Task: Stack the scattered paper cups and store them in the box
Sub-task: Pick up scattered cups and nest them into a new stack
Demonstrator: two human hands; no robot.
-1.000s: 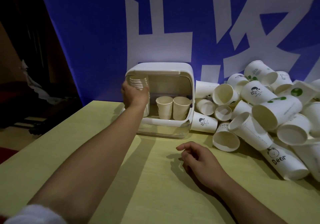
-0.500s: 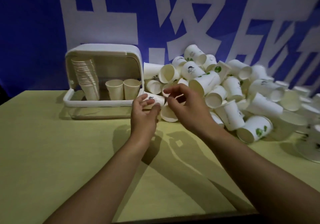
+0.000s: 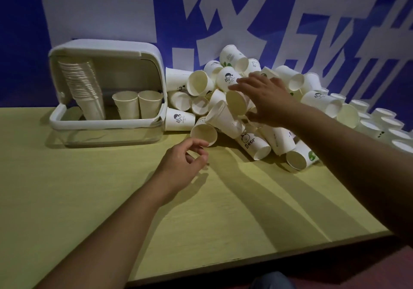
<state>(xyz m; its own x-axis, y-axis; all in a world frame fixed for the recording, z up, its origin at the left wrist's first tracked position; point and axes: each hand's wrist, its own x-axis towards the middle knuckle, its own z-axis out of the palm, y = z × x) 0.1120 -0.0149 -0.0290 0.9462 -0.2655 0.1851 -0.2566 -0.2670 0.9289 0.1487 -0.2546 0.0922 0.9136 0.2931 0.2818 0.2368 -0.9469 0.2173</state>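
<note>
A white plastic box [image 3: 105,124] stands open at the back left of the table. Inside it, a tall stack of paper cups [image 3: 85,87] leans at the left, and two single cups [image 3: 125,104] [image 3: 149,103] stand upright beside it. To the right of the box lies a pile of white paper cups [image 3: 225,78]. My right hand [image 3: 266,101] hovers over the pile with fingers spread, around a cup [image 3: 235,102] whose mouth faces me. My left hand [image 3: 183,166] is empty and loosely curled above the table, just in front of a cup lying on its side [image 3: 203,133].
A blue banner with large white characters hangs right behind the box and the pile. Several cups [image 3: 384,123] stand upright in rows at the far right. The yellow table [image 3: 89,199] ends at a front edge [image 3: 245,259] near me.
One second ago my left hand was at the stack inside the box. It then touched a cup at the pile and has now drawn back empty. My right hand has reached further into the pile.
</note>
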